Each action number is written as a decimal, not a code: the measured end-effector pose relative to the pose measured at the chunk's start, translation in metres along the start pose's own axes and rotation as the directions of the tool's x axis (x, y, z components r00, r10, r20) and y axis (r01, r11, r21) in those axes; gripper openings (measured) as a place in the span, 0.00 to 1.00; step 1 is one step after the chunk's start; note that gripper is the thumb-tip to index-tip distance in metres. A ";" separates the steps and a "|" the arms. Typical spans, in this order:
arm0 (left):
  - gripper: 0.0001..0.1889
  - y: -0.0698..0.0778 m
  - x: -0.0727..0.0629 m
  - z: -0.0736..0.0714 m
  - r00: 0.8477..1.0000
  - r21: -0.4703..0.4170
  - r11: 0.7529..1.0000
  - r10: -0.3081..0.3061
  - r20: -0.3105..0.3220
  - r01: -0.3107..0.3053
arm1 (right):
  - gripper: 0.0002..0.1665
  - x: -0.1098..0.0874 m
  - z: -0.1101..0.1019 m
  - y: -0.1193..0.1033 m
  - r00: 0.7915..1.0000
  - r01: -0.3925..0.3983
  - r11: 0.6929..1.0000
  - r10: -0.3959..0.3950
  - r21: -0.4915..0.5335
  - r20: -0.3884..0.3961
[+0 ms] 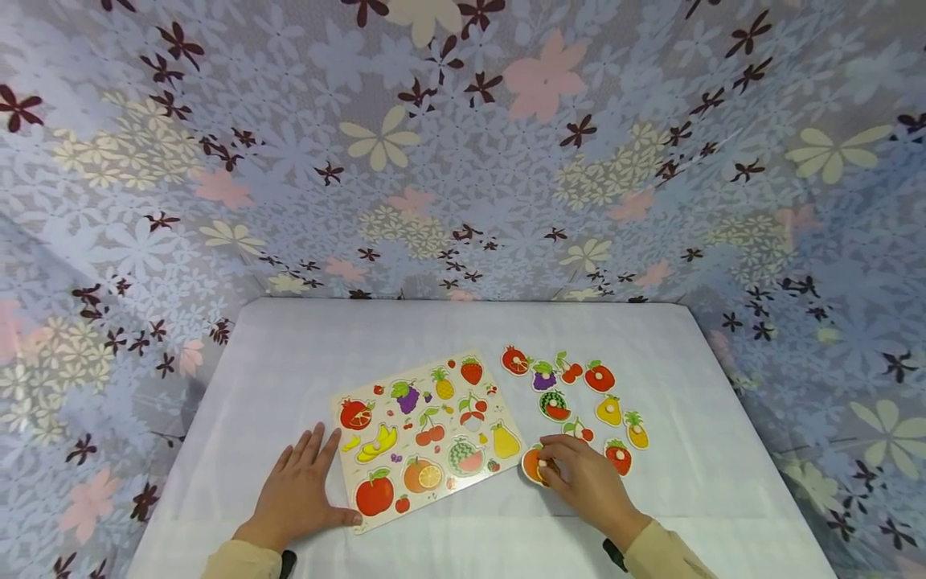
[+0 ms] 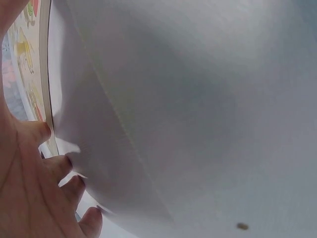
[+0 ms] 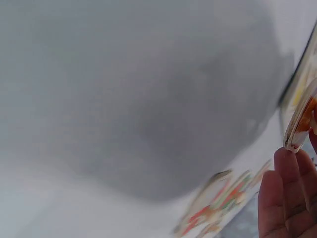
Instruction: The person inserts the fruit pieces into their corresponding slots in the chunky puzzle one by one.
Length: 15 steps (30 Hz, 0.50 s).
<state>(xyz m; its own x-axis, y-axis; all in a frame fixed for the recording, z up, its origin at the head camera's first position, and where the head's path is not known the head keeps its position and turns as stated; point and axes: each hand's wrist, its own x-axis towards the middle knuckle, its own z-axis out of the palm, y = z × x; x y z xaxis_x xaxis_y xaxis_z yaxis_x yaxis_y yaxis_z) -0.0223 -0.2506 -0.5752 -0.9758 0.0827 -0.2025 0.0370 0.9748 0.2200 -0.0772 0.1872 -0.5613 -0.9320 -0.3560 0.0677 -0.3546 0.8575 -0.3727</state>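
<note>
The right hand point(image 1: 589, 485) pinches the orange puzzle piece point(image 1: 531, 465) just beside the fruit puzzle board point(image 1: 405, 441), whose left edge the spread left hand point(image 1: 298, 488) touches; a loosened pinch could drop the piece.

Cream board point(image 1: 452, 428) printed with red, purple, yellow, orange and green fruit; round piece point(image 1: 531, 465) orange, watermelon piece point(image 1: 555, 406) striped green with red, pineapple piece point(image 1: 637, 432) yellow and green; worktop point(image 1: 325, 338) white; backdrop point(image 1: 463, 185) blue-grey, flowered in pale blue, cream, pink and maroon.
</note>
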 end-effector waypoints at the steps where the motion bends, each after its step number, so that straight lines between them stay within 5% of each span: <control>1: 0.74 0.000 0.000 0.000 1.000 0.000 1.000 0.001 -0.001 -0.001 | 0.10 0.003 0.000 -0.004 1.000 0.021 1.000 -0.021 0.006 0.000; 15: 0.74 -0.003 0.001 0.004 1.000 -0.011 1.000 0.000 -0.005 0.000 | 0.07 0.048 0.020 -0.055 0.946 0.320 0.946 -0.322 0.051 0.041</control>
<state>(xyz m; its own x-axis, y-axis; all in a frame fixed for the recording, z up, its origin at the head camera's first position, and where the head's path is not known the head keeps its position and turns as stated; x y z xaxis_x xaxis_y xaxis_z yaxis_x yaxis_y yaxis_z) -0.0227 -0.2528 -0.5800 -0.9768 0.0818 -0.1979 0.0348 0.9724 0.2306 -0.1015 0.1157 -0.5561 -0.7644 -0.6281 0.1458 -0.6297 0.6786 -0.3780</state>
